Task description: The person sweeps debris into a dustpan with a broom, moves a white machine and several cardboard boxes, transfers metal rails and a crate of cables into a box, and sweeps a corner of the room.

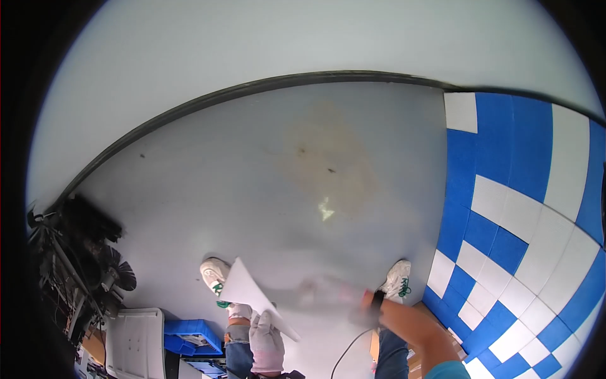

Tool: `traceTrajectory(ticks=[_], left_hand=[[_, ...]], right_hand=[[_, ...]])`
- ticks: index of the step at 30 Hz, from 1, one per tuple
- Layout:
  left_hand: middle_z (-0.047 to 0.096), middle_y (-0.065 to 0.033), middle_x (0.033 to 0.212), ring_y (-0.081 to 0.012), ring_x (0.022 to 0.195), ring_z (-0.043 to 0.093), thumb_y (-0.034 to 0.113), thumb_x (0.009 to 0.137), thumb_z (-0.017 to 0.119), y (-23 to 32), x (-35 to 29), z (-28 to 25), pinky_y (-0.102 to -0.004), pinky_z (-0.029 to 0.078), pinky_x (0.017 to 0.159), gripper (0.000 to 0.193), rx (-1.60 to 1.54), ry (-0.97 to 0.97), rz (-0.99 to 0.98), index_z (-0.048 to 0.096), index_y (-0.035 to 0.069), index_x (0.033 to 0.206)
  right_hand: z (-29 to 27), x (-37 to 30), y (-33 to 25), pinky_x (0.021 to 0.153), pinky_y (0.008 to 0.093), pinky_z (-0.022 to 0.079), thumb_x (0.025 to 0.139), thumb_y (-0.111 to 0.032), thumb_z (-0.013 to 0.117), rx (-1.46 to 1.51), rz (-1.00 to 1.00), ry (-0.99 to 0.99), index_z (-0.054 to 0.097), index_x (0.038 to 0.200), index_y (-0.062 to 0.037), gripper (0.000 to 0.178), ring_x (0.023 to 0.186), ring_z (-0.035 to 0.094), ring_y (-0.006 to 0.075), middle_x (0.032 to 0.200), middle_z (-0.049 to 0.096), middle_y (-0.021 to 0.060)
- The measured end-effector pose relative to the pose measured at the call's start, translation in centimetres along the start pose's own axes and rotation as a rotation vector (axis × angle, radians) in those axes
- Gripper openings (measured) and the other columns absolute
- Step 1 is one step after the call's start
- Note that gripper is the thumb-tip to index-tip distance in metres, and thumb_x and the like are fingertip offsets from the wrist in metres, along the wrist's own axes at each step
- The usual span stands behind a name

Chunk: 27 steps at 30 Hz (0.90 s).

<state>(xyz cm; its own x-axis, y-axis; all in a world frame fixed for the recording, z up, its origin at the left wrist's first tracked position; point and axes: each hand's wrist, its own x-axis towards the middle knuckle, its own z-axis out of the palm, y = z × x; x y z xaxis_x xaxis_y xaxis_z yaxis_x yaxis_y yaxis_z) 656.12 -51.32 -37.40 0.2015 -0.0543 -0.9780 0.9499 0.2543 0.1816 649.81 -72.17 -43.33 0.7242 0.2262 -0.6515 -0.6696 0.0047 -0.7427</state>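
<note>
White triangular panel (247, 289), long axis diagonal, narrow tip toward lower right.

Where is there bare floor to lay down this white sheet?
Widest: the grey floor ahead of the shoes, bordered by the pale wall and, at right, blue and white tiles; a brownish stain there. Smaller: between the shoes. Crowded: lower left, with fan, pale panel, blue crate.

Teal sleeve (448, 370), blue jeans (392, 355)
</note>
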Motion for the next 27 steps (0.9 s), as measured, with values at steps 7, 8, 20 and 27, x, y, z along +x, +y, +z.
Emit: traceTrajectory(ticks=[7, 8, 20, 27], left_hand=[[0.052, -0.0088, 0.1, -0.0156, 0.088, 0.051, 0.007, 0.086, 0.046, -3.2, -1.9, 5.2, -0.029, 0.044, 0.08, 0.023, 0.16, -0.025, 0.093, 0.045, -0.002, 0.108], [0.052, -0.0092, 0.101, -0.0156, 0.089, 0.052, 0.006, 0.086, 0.046, -3.9, -1.7, 5.1, -0.0288, 0.044, 0.081, 0.026, 0.155, -0.031, 0.105, 0.044, -0.002, 0.111], [0.054, -0.0059, 0.094, -0.0109, 0.088, 0.052, 0.007, 0.086, 0.049, -5.3, -1.1, 3.9, -0.0227, 0.041, 0.08, 0.016, 0.109, -0.013, 0.082, 0.05, -0.002, 0.099], [0.052, -0.0004, 0.085, -0.0072, 0.079, 0.051, 0.01, 0.084, 0.05, -2.3, -2.4, 1.6, -0.0194, 0.041, 0.071, 0.01, 0.14, -0.085, 0.163, 0.049, 0.004, 0.093]], right_hand=[[-18.1, 1.9, 14.3, 0.085, 0.0393, 0.041, 0.072, -0.023, 0.059, -0.536, 0.611, 1.326, 0.048, 0.11, -0.0067, 0.043, 0.106, 0.044, 0.0308, 0.111, 0.049, 0.0144], [-18.7, 2.5, 14.8, 0.085, 0.0393, 0.041, 0.072, -0.023, 0.059, -0.521, 0.614, 1.322, 0.048, 0.11, -0.0067, 0.043, 0.106, 0.044, 0.0308, 0.111, 0.049, 0.0144], [-20.2, 0.2, 12.4, 0.078, 0.0403, 0.043, 0.071, -0.028, 0.061, -0.573, 0.587, 1.141, 0.059, 0.093, -0.0075, 0.031, 0.097, 0.049, 0.0317, 0.104, 0.053, 0.012], [-11.1, -3.6, -3.0, 0.074, 0.0439, 0.044, 0.078, -0.032, 0.049, -0.544, 0.453, 0.856, 0.06, 0.087, -0.0031, 0.032, 0.081, 0.057, 0.0353, 0.086, 0.06, 0.0192]])
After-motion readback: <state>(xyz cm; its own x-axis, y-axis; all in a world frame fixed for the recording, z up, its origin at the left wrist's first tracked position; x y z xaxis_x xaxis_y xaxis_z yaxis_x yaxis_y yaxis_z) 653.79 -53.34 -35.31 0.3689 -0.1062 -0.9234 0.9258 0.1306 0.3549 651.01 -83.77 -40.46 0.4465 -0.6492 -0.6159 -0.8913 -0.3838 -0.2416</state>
